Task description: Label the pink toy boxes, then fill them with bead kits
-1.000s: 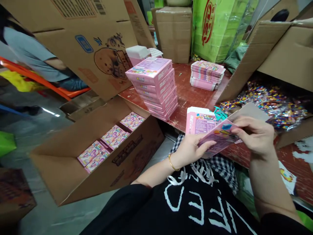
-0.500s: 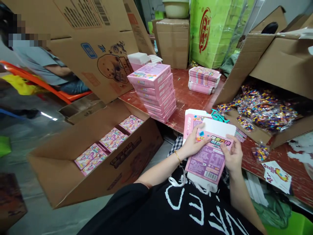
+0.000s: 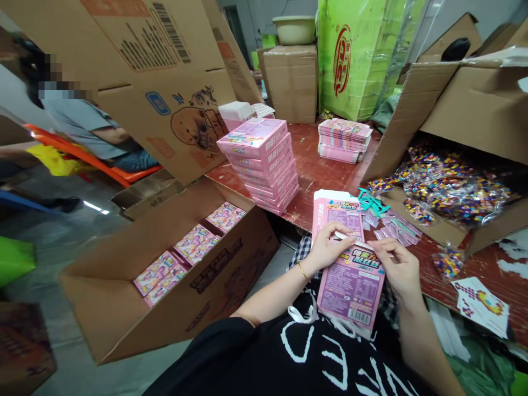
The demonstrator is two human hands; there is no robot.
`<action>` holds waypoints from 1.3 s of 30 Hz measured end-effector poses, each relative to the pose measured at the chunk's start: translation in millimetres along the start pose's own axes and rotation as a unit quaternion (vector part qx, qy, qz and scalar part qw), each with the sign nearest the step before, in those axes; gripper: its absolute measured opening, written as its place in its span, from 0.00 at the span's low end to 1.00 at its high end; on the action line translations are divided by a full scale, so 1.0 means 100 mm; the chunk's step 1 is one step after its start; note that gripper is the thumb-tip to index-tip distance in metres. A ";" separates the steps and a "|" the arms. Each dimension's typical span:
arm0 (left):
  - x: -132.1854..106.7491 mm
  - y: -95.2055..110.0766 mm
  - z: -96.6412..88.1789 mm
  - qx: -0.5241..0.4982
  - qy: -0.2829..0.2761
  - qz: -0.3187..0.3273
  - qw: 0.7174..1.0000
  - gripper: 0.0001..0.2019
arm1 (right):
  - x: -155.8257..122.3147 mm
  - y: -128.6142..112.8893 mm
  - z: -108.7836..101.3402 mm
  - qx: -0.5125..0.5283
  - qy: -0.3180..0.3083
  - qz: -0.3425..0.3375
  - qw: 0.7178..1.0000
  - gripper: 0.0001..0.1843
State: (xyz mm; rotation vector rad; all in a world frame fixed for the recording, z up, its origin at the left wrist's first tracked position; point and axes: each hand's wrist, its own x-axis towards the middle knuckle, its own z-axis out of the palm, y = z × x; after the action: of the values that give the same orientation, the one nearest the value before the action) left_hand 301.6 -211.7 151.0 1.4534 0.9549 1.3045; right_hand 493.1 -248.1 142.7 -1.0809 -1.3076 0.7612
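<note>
In front of my body I hold a pink and purple cardboard box (image 3: 350, 291), its barcode side up. My left hand (image 3: 330, 250) grips its upper left edge, thumb on the top flap. My right hand (image 3: 398, 264) pinches the upper right corner by the same flap, which is folded over and seen nearly edge-on. Just beyond, another pink box (image 3: 338, 212) lies at the table edge, partly covered by my left hand. Small teal plastic pieces (image 3: 371, 203) and little clear packets (image 3: 398, 228) lie beside it.
A stack of pink boxes (image 3: 264, 165) stands on the red table (image 3: 307, 165), with flat cartons (image 3: 344, 140) farther back. At left, a large carton (image 3: 99, 308) holds packed boxes. At right, an open carton (image 3: 433, 104) holds bead bags (image 3: 457, 181). A person (image 3: 86, 121) sits far left.
The white top flap stood up half a second ago; now it is bent down along the box's upper edge. Both hands have shifted to that edge. The whole view has tilted slightly.
</note>
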 end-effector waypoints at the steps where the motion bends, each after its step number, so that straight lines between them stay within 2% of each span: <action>1: 0.02 0.02 0.01 -0.008 0.008 -0.001 1.000 0.15 | 0.04 -0.03 -0.05 0.016 0.005 0.042 0.999 0.08; 4: 0.00 0.01 0.02 -0.022 0.013 0.005 1.000 0.13 | 0.15 -0.02 -0.17 0.075 -0.008 0.157 0.985 0.13; 6: -0.06 -0.02 0.04 -0.023 -0.001 0.018 1.000 0.15 | 0.18 0.03 -0.21 0.093 -0.031 0.191 0.977 0.15; 7: -0.10 -0.04 0.04 -0.026 -0.008 0.021 0.999 0.16 | 0.18 0.05 -0.22 0.088 -0.042 0.188 0.977 0.15; 10: -0.20 -0.05 0.06 -0.025 -0.027 0.030 0.999 0.17 | 0.12 0.03 -0.22 0.052 -0.082 0.115 0.989 0.11; 13: -0.19 -0.02 0.08 -0.017 -0.059 0.043 0.997 0.18 | 0.04 -0.05 -0.18 0.024 -0.128 0.041 0.991 0.09; 15: -0.15 -0.01 0.09 -0.024 -0.064 0.045 0.997 0.16 | 0.01 -0.09 -0.16 -0.001 -0.120 0.006 0.993 0.07; 18: -0.11 -0.03 0.10 -0.030 -0.054 0.044 0.997 0.15 | -0.02 -0.08 -0.13 -0.045 -0.075 -0.060 0.994 0.07; 20: -0.11 -0.04 0.08 -0.031 -0.061 0.039 0.997 0.15 | -0.04 -0.06 -0.13 -0.061 -0.069 -0.095 0.991 0.03; 22: -0.12 -0.05 0.04 -0.033 -0.071 0.029 0.997 0.15 | -0.08 -0.04 -0.15 -0.074 -0.094 -0.105 0.987 0.04; 25: -0.11 -0.03 -0.03 -0.028 -0.091 0.036 0.995 0.12 | -0.17 0.01 -0.21 -0.078 -0.131 -0.087 0.985 0.14; 31: -0.08 -0.04 -0.02 -0.001 -0.160 0.066 0.985 0.15 | -0.31 0.17 -0.20 -0.078 -0.114 -0.107 0.985 0.19; 33: -0.05 -0.03 -0.06 0.041 -0.174 0.084 0.980 0.16 | -0.31 0.18 -0.18 -0.072 -0.106 -0.116 0.985 0.19; 34: -0.02 -0.01 -0.11 0.082 -0.158 0.107 0.978 0.15 | -0.30 0.18 -0.17 -0.069 -0.095 -0.116 0.986 0.18; 35: 0.04 0.03 -0.21 0.136 -0.113 0.141 0.974 0.14 | -0.29 0.18 -0.18 -0.067 -0.079 -0.115 0.988 0.17; 36: 0.13 0.09 -0.34 0.200 -0.040 0.181 0.962 0.12 | -0.27 0.18 -0.19 -0.063 -0.054 -0.113 0.990 0.16; 37: 0.24 0.16 -0.51 0.267 0.060 0.222 0.936 0.12 | -0.26 0.18 -0.21 -0.059 -0.026 -0.109 0.992 0.15; 38: 0.37 0.24 -0.71 0.324 0.174 0.252 0.895 0.15 | -0.25 0.19 -0.23 -0.054 0.001 -0.102 0.993 0.14; 39: 0.52 0.32 -0.94 0.377 0.264 0.262 0.848 0.21 | -0.25 0.20 -0.25 -0.048 0.021 -0.093 0.994 0.13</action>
State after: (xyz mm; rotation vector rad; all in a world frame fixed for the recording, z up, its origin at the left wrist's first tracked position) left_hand 214.6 -157.5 196.1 2.1025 1.6381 1.9159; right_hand 516.2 -268.4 116.3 -1.0291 -1.3985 0.5388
